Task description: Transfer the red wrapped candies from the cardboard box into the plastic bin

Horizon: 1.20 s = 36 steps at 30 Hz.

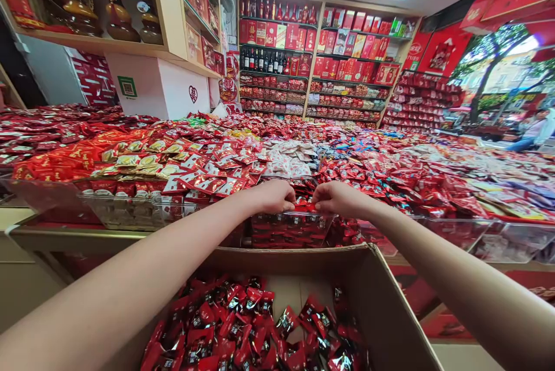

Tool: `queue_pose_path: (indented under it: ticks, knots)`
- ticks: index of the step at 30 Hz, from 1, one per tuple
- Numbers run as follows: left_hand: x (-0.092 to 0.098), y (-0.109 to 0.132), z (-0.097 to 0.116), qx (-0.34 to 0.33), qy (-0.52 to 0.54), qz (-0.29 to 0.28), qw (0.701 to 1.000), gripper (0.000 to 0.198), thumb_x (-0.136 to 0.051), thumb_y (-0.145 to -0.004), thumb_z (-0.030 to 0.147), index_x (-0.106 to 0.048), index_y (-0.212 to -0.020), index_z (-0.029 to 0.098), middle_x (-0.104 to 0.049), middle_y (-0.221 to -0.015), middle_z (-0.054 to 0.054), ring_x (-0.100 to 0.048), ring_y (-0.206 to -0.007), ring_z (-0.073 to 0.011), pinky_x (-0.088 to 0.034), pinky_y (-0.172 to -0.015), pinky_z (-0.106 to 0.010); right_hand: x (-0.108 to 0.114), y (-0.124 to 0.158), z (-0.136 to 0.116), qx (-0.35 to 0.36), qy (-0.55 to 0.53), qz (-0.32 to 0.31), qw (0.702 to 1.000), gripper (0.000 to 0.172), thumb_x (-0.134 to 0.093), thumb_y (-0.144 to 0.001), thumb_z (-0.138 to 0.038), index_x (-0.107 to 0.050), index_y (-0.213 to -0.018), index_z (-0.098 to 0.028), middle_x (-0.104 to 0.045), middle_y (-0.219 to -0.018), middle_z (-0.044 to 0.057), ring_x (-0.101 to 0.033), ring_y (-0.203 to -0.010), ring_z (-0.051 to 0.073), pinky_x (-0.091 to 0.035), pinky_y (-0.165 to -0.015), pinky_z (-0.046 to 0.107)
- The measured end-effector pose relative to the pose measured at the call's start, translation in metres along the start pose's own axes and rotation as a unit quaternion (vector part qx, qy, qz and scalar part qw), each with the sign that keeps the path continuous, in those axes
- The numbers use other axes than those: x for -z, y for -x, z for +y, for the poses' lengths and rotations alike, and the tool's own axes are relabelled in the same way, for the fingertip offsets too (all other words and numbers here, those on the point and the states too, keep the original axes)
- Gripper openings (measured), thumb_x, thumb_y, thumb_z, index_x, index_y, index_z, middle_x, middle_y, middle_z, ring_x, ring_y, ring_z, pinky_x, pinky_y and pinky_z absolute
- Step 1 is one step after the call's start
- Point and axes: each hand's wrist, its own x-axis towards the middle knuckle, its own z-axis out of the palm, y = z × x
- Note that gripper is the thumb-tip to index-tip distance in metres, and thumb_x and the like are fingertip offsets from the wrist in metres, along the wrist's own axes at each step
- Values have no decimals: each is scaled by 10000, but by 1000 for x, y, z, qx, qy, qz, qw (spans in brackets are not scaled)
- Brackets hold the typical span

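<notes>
Both my hands reach over a cardboard box to a clear plastic bin (290,229) at the counter's front edge. My left hand (275,195) is closed, its fingertips pinched down at a red wrapped candy (304,207) on top of the bin. From the other side my right hand (333,197) pinches at the same red wrapper, thumb and fingers together. Their grip is partly hidden by the knuckles. Below my arms, the open cardboard box (381,296) holds many loose red-and-black wrapped candies (243,330).
Candy heaps fill neighbouring bins, with white packets (290,160) just behind my hands and gold-and-red packets (139,157) to the left. Shelves (321,47) of red boxes and bottles line the back wall. A cabinet (173,18) overhangs the left side. A street shows at right.
</notes>
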Motion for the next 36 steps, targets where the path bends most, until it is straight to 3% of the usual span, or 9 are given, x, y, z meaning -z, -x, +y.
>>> queue_pose_path:
  ticks: [5,12,22,36]
  knots:
    - [3,5,-2,11,-3,8,1000,258,-546,-634,248,-615,-868,166,-648,-826,-34,-556,-700,-142,-375,-579,-190,1,-2,3,32,33,1,999,151,-515,-630,-237,-567,-758,-178,-626,-707,5,-551,-626,128,-395,-529,208]
    - [4,4,-3,13,6,-4,1000,168,-551,-627,255,-642,-734,163,-652,-687,-14,-550,-593,-125,-365,-519,-188,3,-1,3,25,56,0,998,142,-487,-626,-187,-575,-737,-190,-618,-674,-3,-541,-600,123,-380,-509,199]
    - [-4,4,-2,16,-22,11,1000,176,-510,-674,263,-622,-779,177,-637,-721,-1,-538,-638,-122,-363,-529,-182,-7,-2,2,34,76,9,997,172,-439,-649,-171,-575,-752,-191,-616,-673,-3,-536,-597,125,-380,-521,202]
    - [-7,2,-1,13,-36,41,998,183,-454,-704,287,-595,-749,178,-614,-697,-8,-514,-603,-124,-342,-507,-198,-2,1,3,29,78,33,996,201,-445,-641,-154,-583,-784,-188,-625,-717,3,-546,-640,134,-393,-558,211]
